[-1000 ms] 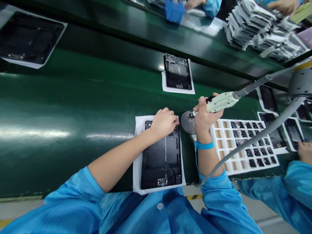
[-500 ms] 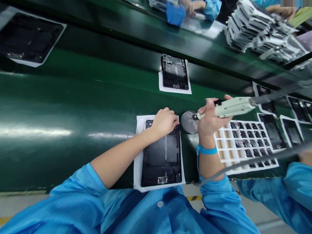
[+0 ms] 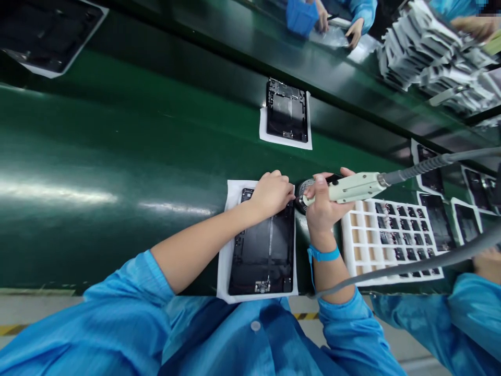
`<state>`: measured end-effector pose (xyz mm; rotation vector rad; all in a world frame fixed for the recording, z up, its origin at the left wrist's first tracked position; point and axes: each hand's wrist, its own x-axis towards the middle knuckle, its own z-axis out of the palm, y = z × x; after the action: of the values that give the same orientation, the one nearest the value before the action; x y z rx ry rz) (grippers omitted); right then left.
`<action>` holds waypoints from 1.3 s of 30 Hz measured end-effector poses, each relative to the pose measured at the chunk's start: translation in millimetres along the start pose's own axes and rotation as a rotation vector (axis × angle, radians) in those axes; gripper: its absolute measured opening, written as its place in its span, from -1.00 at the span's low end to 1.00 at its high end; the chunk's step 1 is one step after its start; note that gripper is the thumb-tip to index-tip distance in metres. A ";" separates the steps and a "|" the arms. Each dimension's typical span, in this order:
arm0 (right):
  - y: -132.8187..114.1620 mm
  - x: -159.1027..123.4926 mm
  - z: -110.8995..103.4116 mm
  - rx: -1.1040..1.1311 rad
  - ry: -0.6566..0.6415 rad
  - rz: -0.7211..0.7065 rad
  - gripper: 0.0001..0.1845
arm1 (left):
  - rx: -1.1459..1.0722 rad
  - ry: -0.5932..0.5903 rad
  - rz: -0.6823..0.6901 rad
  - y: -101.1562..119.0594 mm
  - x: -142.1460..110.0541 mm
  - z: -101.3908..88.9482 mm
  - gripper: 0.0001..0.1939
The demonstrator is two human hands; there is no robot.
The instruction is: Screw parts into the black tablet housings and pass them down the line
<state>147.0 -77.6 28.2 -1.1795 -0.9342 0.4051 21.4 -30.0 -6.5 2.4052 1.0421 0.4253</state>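
Note:
A black tablet housing [image 3: 263, 250] lies on a white sheet [image 3: 225, 261] on the green conveyor belt in front of me. My left hand [image 3: 271, 194] rests with curled fingers on the housing's upper right corner, pressing down on it. My right hand [image 3: 324, 208] is closed round a pale electric screwdriver [image 3: 354, 187] with a grey cable. The screwdriver tip sits over a round perforated screw dish [image 3: 304, 189] just right of the housing. A blue wrist strap [image 3: 323, 255] is on my right wrist.
A white compartment tray [image 3: 385, 237] with several small black parts lies to the right. Another housing on a white sheet [image 3: 286, 112] sits further up the belt, one at the far left [image 3: 47, 31]. Stacked trays [image 3: 430, 57] and other people's hands are at the top right; a co-worker's blue sleeve [image 3: 465, 308] is at the right.
My right hand with the screwdriver has moved left, closer to my left hand, and now covers most of the screw dish. My left hand stays on the housing.

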 end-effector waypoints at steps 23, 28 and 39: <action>7.2 52.1 -3.1 -0.002 0.145 -0.158 -0.40 | -0.015 0.005 0.011 -3.2 -1.1 0.5 -0.77; 25.3 56.5 -1.7 -0.078 0.178 -0.136 -0.34 | -0.017 0.003 0.014 -0.9 -0.7 0.3 -0.77; 36.8 54.9 -2.9 -0.091 0.171 -0.150 -0.35 | -0.029 0.007 0.014 -1.6 0.0 3.0 -0.77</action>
<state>188.0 -27.0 16.7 -1.1978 -0.8928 0.1400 21.9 -30.0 -9.9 2.3888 1.0162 0.4512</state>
